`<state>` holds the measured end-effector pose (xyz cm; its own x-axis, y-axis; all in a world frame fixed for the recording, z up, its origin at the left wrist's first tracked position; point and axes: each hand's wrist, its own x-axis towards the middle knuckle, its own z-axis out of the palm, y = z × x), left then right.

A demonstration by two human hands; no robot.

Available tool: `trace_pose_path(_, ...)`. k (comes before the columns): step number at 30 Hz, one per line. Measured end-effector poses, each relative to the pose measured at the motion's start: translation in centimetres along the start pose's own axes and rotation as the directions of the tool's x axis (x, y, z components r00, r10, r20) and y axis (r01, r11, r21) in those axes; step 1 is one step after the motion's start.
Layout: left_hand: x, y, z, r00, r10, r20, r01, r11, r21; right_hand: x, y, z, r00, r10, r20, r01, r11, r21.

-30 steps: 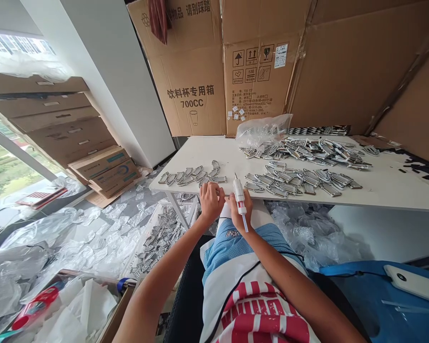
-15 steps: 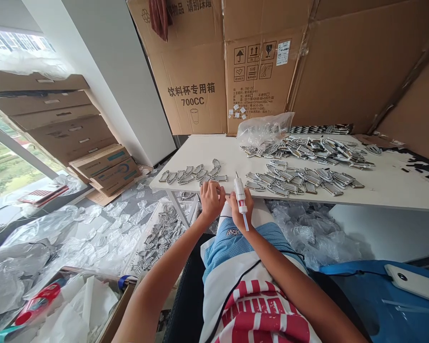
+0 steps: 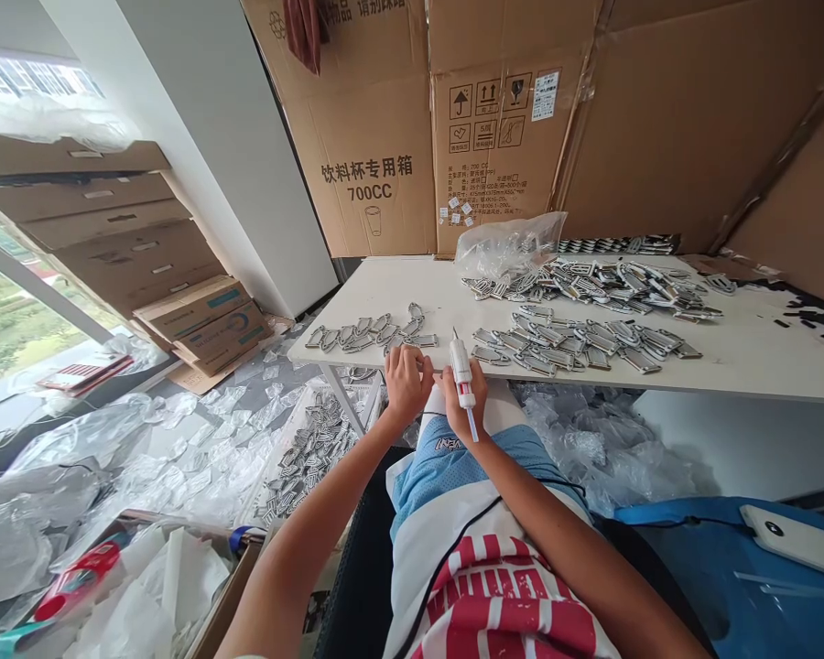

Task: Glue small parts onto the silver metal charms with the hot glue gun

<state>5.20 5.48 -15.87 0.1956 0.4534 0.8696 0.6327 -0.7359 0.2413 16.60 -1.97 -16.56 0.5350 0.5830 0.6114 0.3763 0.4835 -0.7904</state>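
My right hand (image 3: pixel 468 399) is wrapped round a white glue-gun-like tool (image 3: pixel 461 371), its thin tip pointing up and away over the table edge. Close beside it on the left, my left hand (image 3: pixel 406 383) has its fingers curled at the front edge of the white table (image 3: pixel 439 293); what they hold, if anything, is hidden. Just beyond my left hand lies a small group of grey metal buckle-like pieces (image 3: pixel 357 335). A larger cluster of the same pieces (image 3: pixel 577 342) is to the right of the tool.
A bigger heap of pieces (image 3: pixel 611 286) and a clear plastic bag (image 3: pixel 501 247) lie farther back. Cardboard (image 3: pixel 377 119) stands behind the table. A floor tray of pieces (image 3: pixel 309 453) is at left. A blue seat (image 3: pixel 693 586) with a white device (image 3: pixel 796 542) is at right.
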Motion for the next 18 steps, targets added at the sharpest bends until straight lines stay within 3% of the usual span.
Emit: trace_pose_path(18,-0.15,-0.06,0.19,1.0,-0.016,0.007,0.016,1.0,-0.003,0.05,0.26,-0.11,0.998,0.06,0.009,-0.06,0.997,0.053)
